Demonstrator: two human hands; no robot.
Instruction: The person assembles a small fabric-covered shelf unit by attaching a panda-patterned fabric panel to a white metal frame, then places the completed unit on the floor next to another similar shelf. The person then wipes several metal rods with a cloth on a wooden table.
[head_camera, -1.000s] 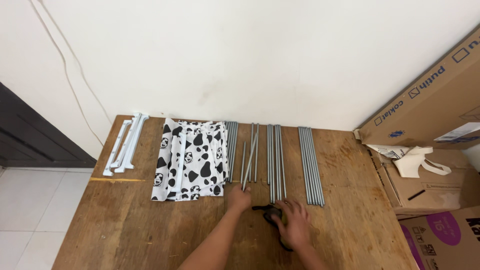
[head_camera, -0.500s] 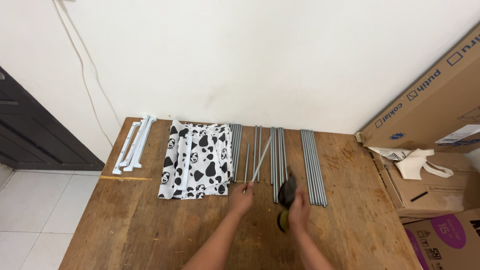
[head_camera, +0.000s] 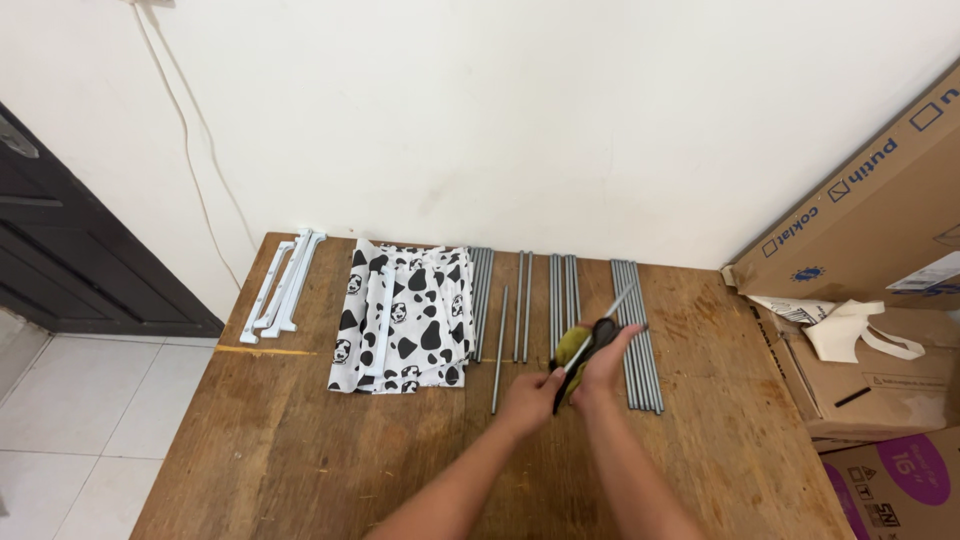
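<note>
A screwdriver (head_camera: 590, 345) with a black and yellow-green handle is held above the wooden tabletop (head_camera: 300, 450), near its middle, with the metal shaft pointing up and away toward the wall. The handle is gripped by the right hand (head_camera: 600, 375), whose fingers are closed around its upper part. The lower end of the handle is pinched by the left hand (head_camera: 530, 398), which is closed as well. The two hands are seen touching or nearly touching around the tool.

Grey metal rods are laid out in groups across the far half of the tabletop, all running toward the wall. One bundle (head_camera: 636, 330) lies just beside the right hand, partly under the tip of the screwdriver. A second group (head_camera: 563, 300) is seen behind the hands, a pair (head_camera: 523, 300) is placed left of it, and a single rod (head_camera: 498, 350) lies just left of the left hand. A further bundle (head_camera: 482, 290) rests against a folded cloth (head_camera: 405, 320) printed in black and white patches. White plastic rails (head_camera: 283, 285) are placed at the left edge. Cardboard boxes (head_camera: 860, 230) are stacked to the right of the tabletop.
</note>
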